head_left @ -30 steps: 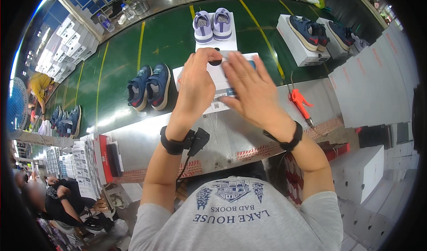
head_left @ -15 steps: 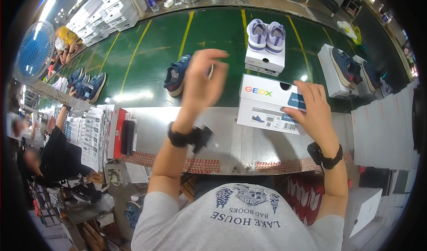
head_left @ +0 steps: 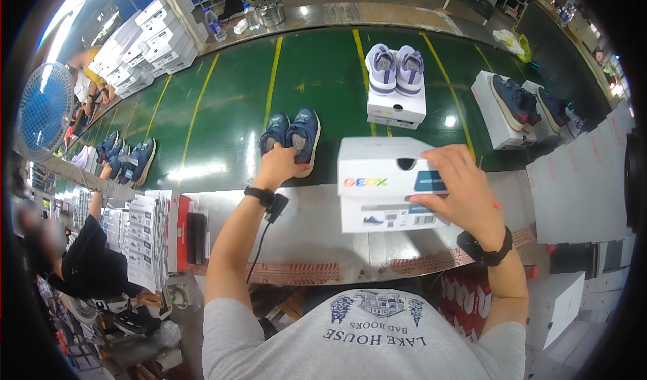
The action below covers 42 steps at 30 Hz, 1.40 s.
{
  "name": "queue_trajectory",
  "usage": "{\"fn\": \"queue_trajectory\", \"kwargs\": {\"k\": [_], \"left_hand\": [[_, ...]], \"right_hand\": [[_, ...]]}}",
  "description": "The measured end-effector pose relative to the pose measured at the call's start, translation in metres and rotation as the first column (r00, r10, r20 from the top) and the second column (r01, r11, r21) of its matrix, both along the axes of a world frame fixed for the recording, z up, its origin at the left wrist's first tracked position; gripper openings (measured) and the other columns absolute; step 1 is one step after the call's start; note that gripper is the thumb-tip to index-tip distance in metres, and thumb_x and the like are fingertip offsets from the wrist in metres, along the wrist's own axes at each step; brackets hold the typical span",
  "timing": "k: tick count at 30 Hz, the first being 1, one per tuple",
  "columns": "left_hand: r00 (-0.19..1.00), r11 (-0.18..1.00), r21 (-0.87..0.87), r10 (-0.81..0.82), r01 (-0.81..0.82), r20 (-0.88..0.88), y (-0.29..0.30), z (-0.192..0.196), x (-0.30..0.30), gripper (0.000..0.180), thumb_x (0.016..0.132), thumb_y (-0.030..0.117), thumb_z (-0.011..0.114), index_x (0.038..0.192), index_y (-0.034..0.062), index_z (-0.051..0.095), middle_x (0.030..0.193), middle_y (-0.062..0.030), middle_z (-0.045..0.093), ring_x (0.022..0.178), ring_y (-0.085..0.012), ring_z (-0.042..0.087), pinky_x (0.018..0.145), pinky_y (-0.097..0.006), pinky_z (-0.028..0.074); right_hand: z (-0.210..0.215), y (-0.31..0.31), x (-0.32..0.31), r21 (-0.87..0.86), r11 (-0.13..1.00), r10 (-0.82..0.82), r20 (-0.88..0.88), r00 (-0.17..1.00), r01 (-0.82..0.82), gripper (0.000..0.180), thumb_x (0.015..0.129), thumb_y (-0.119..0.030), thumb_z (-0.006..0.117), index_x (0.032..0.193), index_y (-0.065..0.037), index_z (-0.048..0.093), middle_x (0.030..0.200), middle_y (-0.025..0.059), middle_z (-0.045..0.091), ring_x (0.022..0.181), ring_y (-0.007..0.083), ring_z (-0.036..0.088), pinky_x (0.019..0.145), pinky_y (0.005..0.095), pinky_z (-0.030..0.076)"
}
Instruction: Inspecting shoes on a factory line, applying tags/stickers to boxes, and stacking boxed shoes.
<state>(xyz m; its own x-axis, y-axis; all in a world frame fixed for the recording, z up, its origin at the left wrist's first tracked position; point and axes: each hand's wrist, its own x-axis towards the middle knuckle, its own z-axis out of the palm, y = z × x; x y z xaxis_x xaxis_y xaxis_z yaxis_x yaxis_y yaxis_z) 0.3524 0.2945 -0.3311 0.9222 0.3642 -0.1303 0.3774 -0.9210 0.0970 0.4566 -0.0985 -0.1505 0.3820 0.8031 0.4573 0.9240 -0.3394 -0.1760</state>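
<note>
Head view.

- Noted the white box (head_left: 384, 184) lid-down and shut on the metal ledge (head_left: 303, 225), straight ahead of the chest. Taken as the landmark.
- Found the left hand (head_left: 278, 164) just left of the box and slightly beyond it, with fingers drawn together and curled over the heel ends of the pair of dark blue shoes (head_left: 296, 134). Appeared clamped on both heels at once, though the fingertips were hidden behind the shoes.
- Found the pair standing side by side on the green belt (head_left: 222, 104), toes pointing away, just left of the box's far corner.
- Found the right hand (head_left: 458, 184) on the right end of the box. Fingers lay apart, spread flat across the lid, with the thumb down the front face. Pressed on it, not closed round it.
- Observed, beyond the box, a pair of lilac shoes (head_left: 395, 67) set on a second white box (head_left: 395, 108). Observed more dark shoes (head_left: 515, 100) on another box to the right of it.

Handling, as judged:

- Pinched both heels together as one unit, so neither shoe twisted loose.
- Held the soles level, clear of the ledge edge.
- Steadied the box with the flat palm alone. Avoided bearing hard on the lid, to spare the cardboard from denting.
</note>
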Motion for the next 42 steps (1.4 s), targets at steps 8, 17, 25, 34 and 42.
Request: {"fn": "queue_trajectory", "kwargs": {"k": [8, 17, 25, 34, 42], "left_hand": [[0.663, 0.752, -0.572, 0.614, -0.327, 0.429, 0.083, 0.105, -0.035, 0.066, 0.085, 0.063, 0.071, 0.097, -0.0026, 0.073, 0.07, -0.0026, 0.064, 0.062, -0.0136, 0.06, 0.054, -0.03, 0.047], [0.455, 0.311, -0.885, 0.77, 0.345, 0.448, 0.037, 0.14, -0.053, 0.078, 0.101, 0.064, 0.047, 0.148, 0.0018, 0.045, 0.142, -0.013, 0.058, 0.127, -0.025, 0.059, 0.108, -0.037, 0.047], [0.702, -0.385, -0.75, 0.697, 0.538, 0.147, -0.044, 0.07, 0.004, 0.088, 0.092, 0.08, 0.042, 0.148, 0.0117, 0.048, 0.148, -0.0096, 0.054, 0.132, -0.0306, 0.054, 0.115, -0.048, 0.041], [0.763, -0.466, -0.777, 0.646, 0.423, 0.028, -0.097, 0.034, 0.067, 0.09, 0.086, 0.082, 0.051, 0.141, 0.0112, 0.056, 0.139, -0.0109, 0.061, 0.126, -0.0296, 0.059, 0.1, -0.046, 0.054], [0.824, -0.669, -0.534, 0.557, 0.518, 0.101, -0.1, 0.022, 0.076, 0.053, 0.097, 0.041, 0.063, 0.133, 0.0022, 0.061, 0.13, -0.0143, 0.067, 0.117, -0.0305, 0.065, 0.103, -0.047, 0.054]], "right_hand": [[-0.034, 0.073, -0.002, 0.283, 0.939, 0.172, 0.103, 0.98, -0.194, 0.064, 0.076, -0.044, 0.082, 0.121, -0.004, 0.06, 0.114, 0.0112, 0.063, 0.109, 0.0306, 0.058, 0.084, 0.0384, 0.056], [-0.204, 0.163, 0.053, 0.067, 0.998, -0.019, 0.042, 0.999, 0.016, 0.062, 0.087, -0.009, 0.067, 0.146, -0.022, 0.049, 0.149, 0.0168, 0.044, 0.143, 0.0356, 0.039, 0.105, 0.0513, 0.045], [-0.159, -0.01, 0.097, 0.103, 0.911, -0.396, -0.047, 0.917, 0.399, 0.068, 0.08, -0.026, 0.08, 0.138, -0.002, 0.054, 0.132, 0.0202, 0.06, 0.122, 0.0383, 0.056, 0.102, 0.0494, 0.045], [-0.211, -0.206, 0.056, -0.265, 0.675, -0.728, -0.088, 0.68, 0.688, 0.047, 0.102, -0.025, 0.057, 0.141, 0.0, 0.05, 0.12, 0.0206, 0.06, 0.111, 0.0407, 0.057, 0.096, 0.0453, 0.047], [-0.051, -0.121, -0.019, 0.096, 0.956, -0.157, -0.631, 0.759, 0.278, 0.04, 0.105, -0.019, 0.048, 0.139, 0.003, 0.049, 0.114, 0.0252, 0.064, 0.103, 0.0431, 0.063, 0.093, 0.0442, 0.05]]}}
